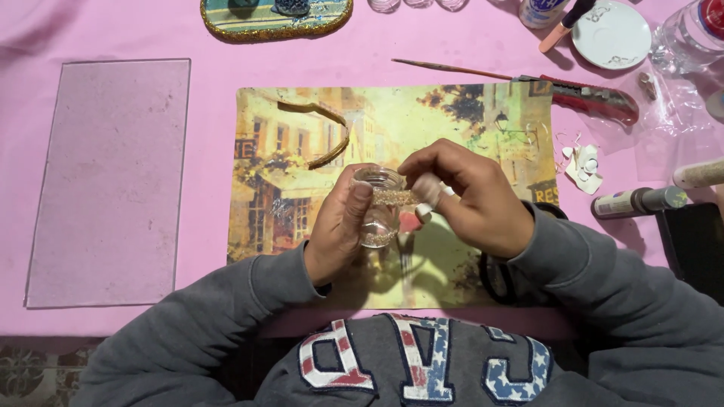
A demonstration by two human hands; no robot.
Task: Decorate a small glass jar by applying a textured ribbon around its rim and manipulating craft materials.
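Over the printed street-scene placemat (317,136) on the pink bench (226,60), the left hand (339,226) clamps a small clear glass jar (379,203), its mouth facing the camera, while the right hand (471,196) pinches a glittery gold ribbon strip (394,197) lying crosswise against the jar's neck.
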